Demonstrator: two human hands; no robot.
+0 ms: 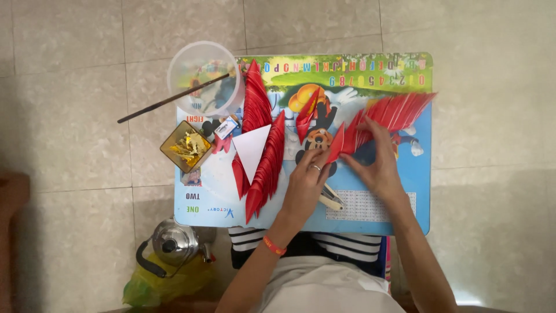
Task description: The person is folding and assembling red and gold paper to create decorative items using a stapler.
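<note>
A fan-shaped row of folded red paper pieces (389,115) lies on the small cartoon-printed table (416,191). My right hand (379,168) rests on the row's lower end, fingers pressing the pieces. My left hand (308,181), with a ring and an orange wristband, pinches a single red folded piece (335,145) at the row's near end. To the left lie two long rows of red folded pieces (262,145) with a white paper triangle (252,150) on top. Another small red piece (306,116) stands at the table's middle.
A clear plastic tub (204,78) with a long dark stick (174,98) across it stands at the table's far left corner. A square tray of gold bits (185,147) sits beside it. A stapler (331,198) lies under my left hand. A metal kettle (171,244) stands on the tiled floor.
</note>
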